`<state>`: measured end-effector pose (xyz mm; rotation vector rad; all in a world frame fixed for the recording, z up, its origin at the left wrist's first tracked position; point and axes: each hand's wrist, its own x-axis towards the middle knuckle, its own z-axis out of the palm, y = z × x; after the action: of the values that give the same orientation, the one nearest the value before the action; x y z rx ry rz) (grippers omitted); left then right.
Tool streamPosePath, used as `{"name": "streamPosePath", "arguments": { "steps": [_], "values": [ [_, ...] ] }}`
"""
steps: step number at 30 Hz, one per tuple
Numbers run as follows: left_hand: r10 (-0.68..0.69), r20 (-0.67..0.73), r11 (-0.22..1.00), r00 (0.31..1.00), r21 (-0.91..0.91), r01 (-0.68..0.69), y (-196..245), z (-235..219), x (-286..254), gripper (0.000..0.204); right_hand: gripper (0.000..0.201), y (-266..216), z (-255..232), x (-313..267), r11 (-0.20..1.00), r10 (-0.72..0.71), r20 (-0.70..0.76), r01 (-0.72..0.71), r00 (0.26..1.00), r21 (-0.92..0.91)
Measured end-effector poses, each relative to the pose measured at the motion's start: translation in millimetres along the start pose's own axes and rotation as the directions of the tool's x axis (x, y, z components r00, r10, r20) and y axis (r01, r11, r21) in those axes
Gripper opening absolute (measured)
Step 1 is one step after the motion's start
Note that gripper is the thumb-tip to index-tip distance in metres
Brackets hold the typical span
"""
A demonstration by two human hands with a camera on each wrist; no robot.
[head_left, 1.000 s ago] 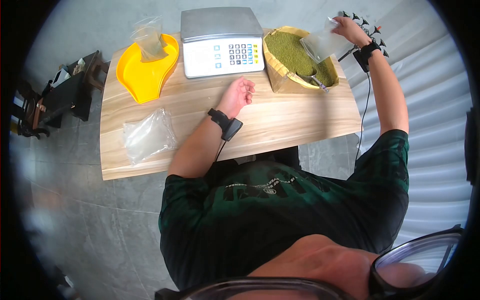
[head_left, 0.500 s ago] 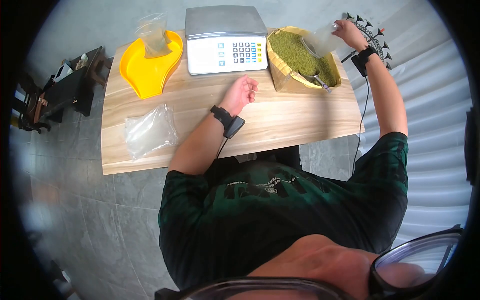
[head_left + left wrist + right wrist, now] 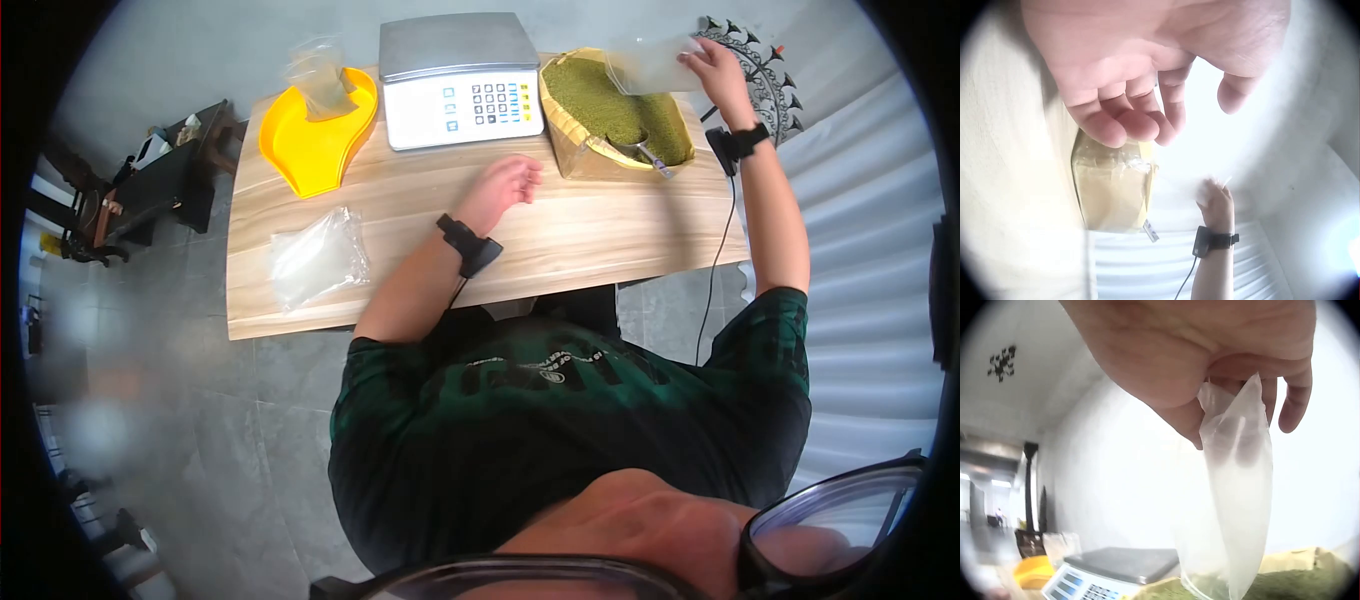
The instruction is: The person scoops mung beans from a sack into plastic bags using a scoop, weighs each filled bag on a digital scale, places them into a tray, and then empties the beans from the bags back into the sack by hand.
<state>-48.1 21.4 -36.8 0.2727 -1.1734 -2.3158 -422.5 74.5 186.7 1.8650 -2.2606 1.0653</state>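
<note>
In the head view my right hand (image 3: 720, 80) pinches a clear plastic bag (image 3: 645, 68) by one end, above a paper sack (image 3: 585, 165) of small green grains (image 3: 595, 100). The bag hangs down in the right wrist view, its lower end in front of the grains, thumb on one side and fingertips showing through the film. A metal scoop (image 3: 648, 156) lies in the grains at the sack's near rim. My left hand (image 3: 503, 192) rests near the table's middle, fingers loosely curled and holding nothing, in front of a scale (image 3: 465, 110).
A yellow tray (image 3: 308, 150) stands left of the scale, with a partly filled clear bag (image 3: 325, 88) upright in it. Flat clear bags (image 3: 318, 260) lie at the wooden table's (image 3: 560, 240) near left. A black cable (image 3: 708, 310) hangs from my right wrist.
My right hand has moved slightly outward with the bag, which has swung from slanting over the sack to lying nearly level across its far side. The left hand has hardly moved.
</note>
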Motion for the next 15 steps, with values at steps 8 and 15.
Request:
{"name": "streamPosePath", "arguments": {
  "steps": [8, 15],
  "values": [
    [0.293, -0.094, 0.948, 0.951, -0.101, -0.302, 15.0, 67.1, -23.1, 0.053, 0.021, -104.4, 101.8, -110.0, 0.277, 0.085, 0.408, -0.415, 0.909, 0.867],
    [0.389, -0.408, 0.878, 0.826, -0.107, -0.467, 47.9, 65.0, -90.6, 0.048, 0.032, -166.2, 167.1, -150.1, 0.0, -0.106, 0.57, -0.573, 0.815, 0.82]
  ]
}}
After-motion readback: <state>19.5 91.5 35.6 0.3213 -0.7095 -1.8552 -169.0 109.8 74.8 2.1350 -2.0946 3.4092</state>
